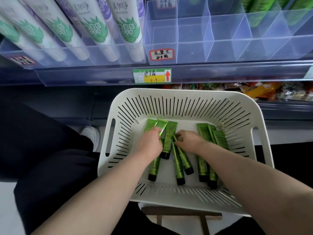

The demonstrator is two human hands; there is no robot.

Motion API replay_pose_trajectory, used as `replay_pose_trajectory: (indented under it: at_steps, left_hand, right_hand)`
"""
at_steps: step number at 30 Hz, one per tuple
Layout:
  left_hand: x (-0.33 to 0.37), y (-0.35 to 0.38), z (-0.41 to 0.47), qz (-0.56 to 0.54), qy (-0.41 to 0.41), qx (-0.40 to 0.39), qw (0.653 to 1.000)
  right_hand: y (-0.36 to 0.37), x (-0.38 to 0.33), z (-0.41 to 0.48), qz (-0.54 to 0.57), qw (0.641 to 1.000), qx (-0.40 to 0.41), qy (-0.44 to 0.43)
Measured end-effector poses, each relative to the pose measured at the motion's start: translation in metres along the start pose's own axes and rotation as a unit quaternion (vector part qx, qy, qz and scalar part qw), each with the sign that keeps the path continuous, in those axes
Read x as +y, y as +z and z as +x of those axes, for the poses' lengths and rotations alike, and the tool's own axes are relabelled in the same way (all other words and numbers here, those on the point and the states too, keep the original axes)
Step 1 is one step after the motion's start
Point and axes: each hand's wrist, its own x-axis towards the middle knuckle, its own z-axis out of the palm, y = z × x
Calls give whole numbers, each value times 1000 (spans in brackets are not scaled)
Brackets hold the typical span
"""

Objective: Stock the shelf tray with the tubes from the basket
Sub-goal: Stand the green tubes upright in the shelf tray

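On the shelf at the left stand tall white tubes [130, 29], which are not part of this work. Below, in the white basket [108, 133], the left hand [149, 144] has its fingers curled round one green tube [162, 125]. The flat crimped end of this tube sticks out beyond the knuckles. Just beside it, the right hand [189, 141] seems to pinch a second tube [177, 165] by its thin edge, between thumb and forefinger. The loose tubes [203, 131] are glossy green and lie with the long axis pointing away from the person, black caps near and crimped ends toward the shelf. Several lie under the right forearm, so the right hand is nearer to them. The clear shelf tray [254, 48] is above and to the right, and its front compartments hold no tubes.
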Motion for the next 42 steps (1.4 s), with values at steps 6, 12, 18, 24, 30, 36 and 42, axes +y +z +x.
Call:
replay_pose_trajectory:
  at_steps: [6, 12, 18, 24, 30, 36, 42]
  left_hand:
    - [-3, -1, 2, -8, 1, 14, 1000]
    - [-8, 0, 2, -9, -3, 10, 1000]
    - [0, 5, 7, 13, 11, -12, 1000]
    - [24, 7, 17, 24, 22, -21, 999]
    - [31, 5, 17, 23, 30, -18, 999]
    - [24, 3, 19, 25, 11, -15, 999]
    - [33, 12, 23, 77, 52, -68, 993]
  right_hand:
    - [11, -3, -1, -78, 995, 52, -46]
    - [2, -1, 0, -103, 990, 24, -97]
    - [-9, 14, -12, -19, 999, 3, -28]
    - [-7, 22, -31, -156, 986, -8, -53]
    - [-14, 26, -34, -294, 952, 7, -87]
    - [-27, 24, -39, -286, 953, -6, -101]
    - [-47, 11, -56, -127, 991, -17, -40]
